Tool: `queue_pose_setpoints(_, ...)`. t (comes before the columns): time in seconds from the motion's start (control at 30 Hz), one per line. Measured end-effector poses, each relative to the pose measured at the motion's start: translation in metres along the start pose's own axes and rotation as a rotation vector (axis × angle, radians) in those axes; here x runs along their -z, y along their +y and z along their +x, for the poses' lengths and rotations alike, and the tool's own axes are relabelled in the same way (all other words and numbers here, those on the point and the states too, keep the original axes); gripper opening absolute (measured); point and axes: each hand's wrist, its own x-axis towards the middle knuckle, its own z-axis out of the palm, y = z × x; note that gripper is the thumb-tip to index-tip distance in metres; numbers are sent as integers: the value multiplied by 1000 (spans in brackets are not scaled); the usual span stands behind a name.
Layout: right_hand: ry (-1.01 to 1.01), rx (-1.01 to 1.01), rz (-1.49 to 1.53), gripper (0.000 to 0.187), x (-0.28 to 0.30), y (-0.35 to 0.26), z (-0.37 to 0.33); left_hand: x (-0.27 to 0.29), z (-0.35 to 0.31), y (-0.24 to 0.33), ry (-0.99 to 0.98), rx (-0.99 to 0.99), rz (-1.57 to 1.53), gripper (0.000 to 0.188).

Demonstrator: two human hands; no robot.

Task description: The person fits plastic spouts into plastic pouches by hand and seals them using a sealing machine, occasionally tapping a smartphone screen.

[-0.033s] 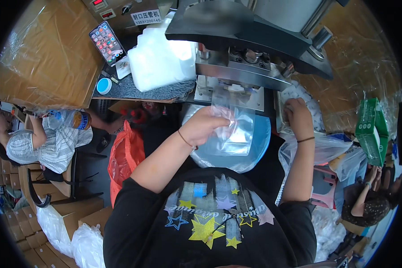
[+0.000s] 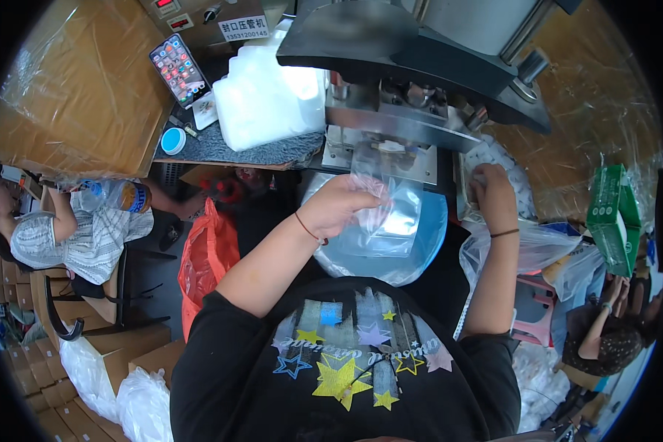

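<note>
My left hand (image 2: 340,206) pinches a clear plastic bag (image 2: 398,225), thumb on top. The bag's upper end lies on the metal plate (image 2: 427,166) of a press, below its steel bar (image 2: 398,127). A small whitish piece (image 2: 394,146) shows at that end; its kind is unclear. To the right of the press, my right hand (image 2: 496,195) reaches into a tray of small white pieces (image 2: 519,184). Its fingers are curled and the tips are hidden, so I cannot make out what they hold. Beneath the bag is a round, plastic-lined blue tub (image 2: 433,232).
The press's dark head (image 2: 412,59) overhangs the work. At back left are a stack of white plastic sheets (image 2: 269,99), a phone (image 2: 178,70) and a blue-lidded jar (image 2: 173,141). A red bag (image 2: 208,254) hangs left. Co-workers sit left (image 2: 74,236) and right (image 2: 604,331).
The press's steel bar looks smeared now, where it was sharper before. The whole view has shifted very slightly. Both hands keep their places, the left one still on the bag.
</note>
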Motion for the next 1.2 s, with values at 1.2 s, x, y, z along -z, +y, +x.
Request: queue_pose_setpoints(1.2, -302, 347, 566, 21, 49, -115, -11, -26, -53, -39, -152, 29, 174, 24)
